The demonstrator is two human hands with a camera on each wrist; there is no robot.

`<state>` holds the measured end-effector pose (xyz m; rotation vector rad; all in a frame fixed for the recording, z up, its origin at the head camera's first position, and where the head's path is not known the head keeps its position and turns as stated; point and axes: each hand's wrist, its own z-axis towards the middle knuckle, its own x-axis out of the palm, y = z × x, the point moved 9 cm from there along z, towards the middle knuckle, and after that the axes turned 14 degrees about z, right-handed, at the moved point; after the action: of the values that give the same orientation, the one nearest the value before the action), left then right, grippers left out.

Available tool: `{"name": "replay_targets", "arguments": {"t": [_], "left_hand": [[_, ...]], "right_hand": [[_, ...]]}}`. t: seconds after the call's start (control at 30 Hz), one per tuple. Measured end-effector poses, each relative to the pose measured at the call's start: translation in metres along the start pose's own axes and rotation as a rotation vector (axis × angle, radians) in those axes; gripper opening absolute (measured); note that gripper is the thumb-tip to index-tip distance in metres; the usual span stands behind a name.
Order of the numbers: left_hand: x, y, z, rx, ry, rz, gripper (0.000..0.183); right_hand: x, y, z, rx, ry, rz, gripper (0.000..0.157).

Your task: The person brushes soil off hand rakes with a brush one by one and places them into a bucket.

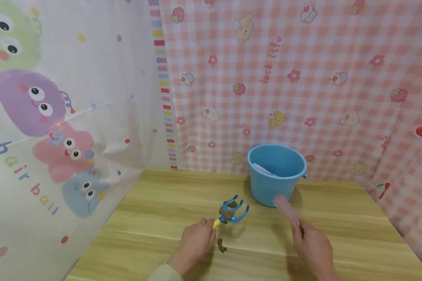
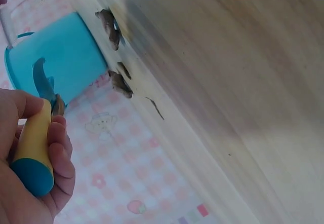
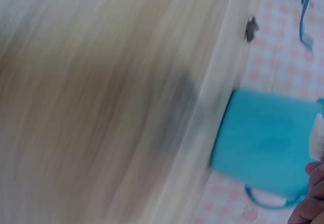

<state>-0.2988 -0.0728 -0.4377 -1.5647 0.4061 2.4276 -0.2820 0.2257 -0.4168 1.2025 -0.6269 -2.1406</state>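
Note:
My left hand (image 1: 195,240) grips the yellow handle (image 2: 34,148) of a small blue garden fork (image 1: 240,217), held above the table with its tines pointing away. A brown lump (image 1: 226,212) lies on the fork. Other brown pieces sit on the table near it, one curved piece (image 1: 222,246) close to the left fingers and a larger piece (image 2: 109,29) in the left wrist view. In my right hand (image 1: 313,246) is a pink brush (image 1: 287,210), its pale bristles (image 3: 317,138) in front of the blue bucket (image 1: 272,191). The right wrist view catches only part of that hand.
The bucket stands at the back of the wood-grain table (image 1: 172,199), with a pale stick-like thing (image 1: 263,169) inside. Behind the table hangs a pink checked cloth (image 1: 211,78). A white cloth with cartoon figures (image 1: 123,97) hangs at the left.

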Motion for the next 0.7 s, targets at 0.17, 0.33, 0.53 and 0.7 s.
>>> {"name": "replay_targets", "arguments": {"t": [0.17,0.33,0.53,0.7], "left_hand": [[0.0,-0.005,0.0,0.013,-0.025,0.043,0.025],[0.002,-0.007,0.0,-0.009,-0.034,0.069,0.023],[0.0,-0.011,0.0,-0.022,-0.073,0.107,0.021],[-0.003,-0.015,0.001,-0.033,-0.091,0.089,0.023]], "right_hand": [[0.012,0.031,-0.006,-0.152,-0.066,0.026,0.021],[0.032,0.05,-0.012,-0.19,-0.014,0.011,0.02],[0.058,0.06,-0.019,-0.175,0.094,0.008,0.011],[0.07,0.065,-0.025,-0.209,0.126,-0.017,0.008]]}}
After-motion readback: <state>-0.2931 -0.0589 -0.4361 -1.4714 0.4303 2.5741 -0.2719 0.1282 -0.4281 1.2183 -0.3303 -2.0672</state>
